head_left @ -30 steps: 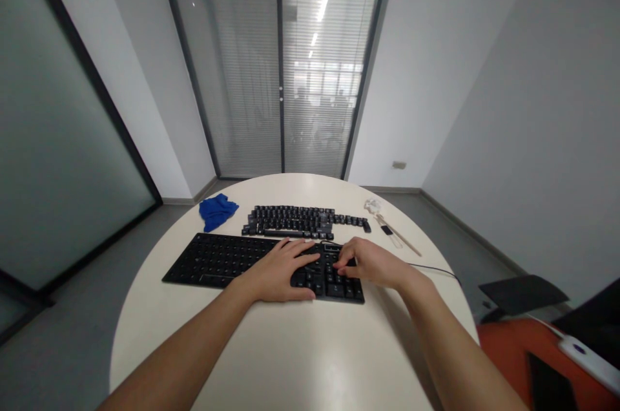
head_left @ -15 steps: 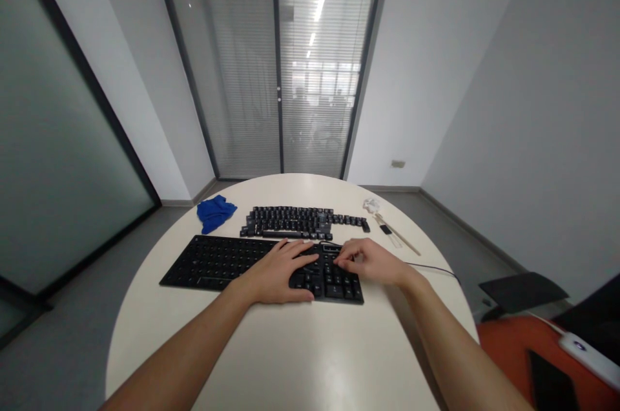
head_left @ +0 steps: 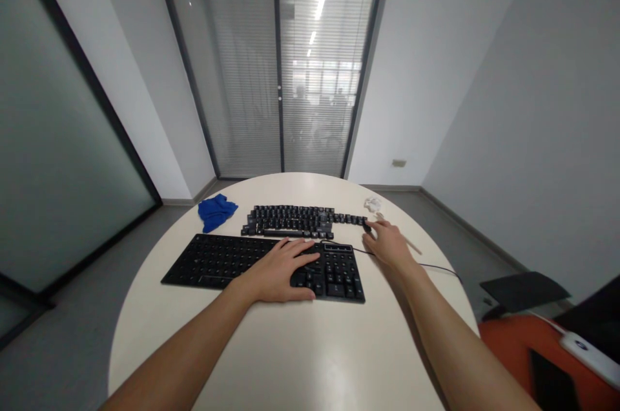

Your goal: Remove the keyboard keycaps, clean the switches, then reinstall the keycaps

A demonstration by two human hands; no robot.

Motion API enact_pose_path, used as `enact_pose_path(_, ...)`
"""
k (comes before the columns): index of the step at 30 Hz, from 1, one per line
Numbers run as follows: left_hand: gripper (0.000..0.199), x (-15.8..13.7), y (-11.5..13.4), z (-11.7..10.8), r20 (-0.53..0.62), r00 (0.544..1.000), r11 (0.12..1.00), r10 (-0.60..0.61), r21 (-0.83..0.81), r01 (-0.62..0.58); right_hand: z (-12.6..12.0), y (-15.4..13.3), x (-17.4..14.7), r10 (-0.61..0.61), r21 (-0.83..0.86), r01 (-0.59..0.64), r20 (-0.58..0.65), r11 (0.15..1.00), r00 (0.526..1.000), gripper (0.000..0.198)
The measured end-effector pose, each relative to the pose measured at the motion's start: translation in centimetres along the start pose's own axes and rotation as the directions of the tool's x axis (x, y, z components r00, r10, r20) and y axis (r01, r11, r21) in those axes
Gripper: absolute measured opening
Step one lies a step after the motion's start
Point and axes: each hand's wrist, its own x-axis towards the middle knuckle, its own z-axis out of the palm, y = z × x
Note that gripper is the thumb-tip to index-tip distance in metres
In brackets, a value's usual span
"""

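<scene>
Blue cloth (head_left: pixel 216 212) is lying crumpled on the round table (head_left: pixel 276 359), far left. Blinds (head_left: pixel 242 81) are hanging beyond the table. Right of the table, orange seat (head_left: pixel 508 346) is bearing a white device (head_left: pixel 588 356) and dark flat slab (head_left: pixel 552 382).

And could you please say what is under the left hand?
The left hand rests on the black keyboard; keys show beside the hand, but the part it covers cannot be seen.
</scene>
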Motion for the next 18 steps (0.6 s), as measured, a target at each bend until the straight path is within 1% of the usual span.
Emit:
enact_pose_path(4,0.081,0.0,0.1,-0.1,-0.001,1.0,1.0,0.004,-0.004,-0.004,-0.5,0.0,-0.1,-0.006,-0.031,0.006,0.012,1.0,1.0,0.037)
enact_pose_path(9,0.081,-0.1,0.0,0.0,-0.008,1.0,1.0,0.005,-0.016,-0.005,-1.1,0.3,-0.4,-0.029,-0.009,0.03,0.062,1.0,0.998,0.023)
enact_pose_path(11,0.081,0.0,-0.1,0.0,-0.013,1.0,1.0,0.011,-0.022,-0.012,-1.2,0.4,-0.6,-0.007,-0.007,0.008,0.078,1.0,0.997,0.021)
enact_pose_path(13,0.081,0.0,-0.1,0.1,-0.016,1.0,1.0,0.017,-0.024,-0.018,-1.4,0.3,-0.7,0.015,0.002,-0.015,0.098,1.0,0.995,0.024)
enact_pose_path(15,0.081,0.0,-0.1,0.1,-0.021,1.0,0.999,0.02,-0.026,-0.021,-1.6,0.3,-0.8,0.043,0.046,-0.049,0.12,0.998,0.992,0.03)
enact_pose_path(16,0.081,0.0,-0.1,0.1,-0.023,1.0,0.999,0.02,-0.026,-0.021,-1.8,0.3,-0.8,0.052,0.094,-0.065,0.132,0.993,0.99,0.033)
enact_pose_path(18,0.081,0.0,-0.1,0.0,-0.022,1.0,1.0,0.016,-0.023,-0.017,-2.3,0.2,-0.9,0.04,0.245,-0.079,0.159,0.966,0.986,0.038)
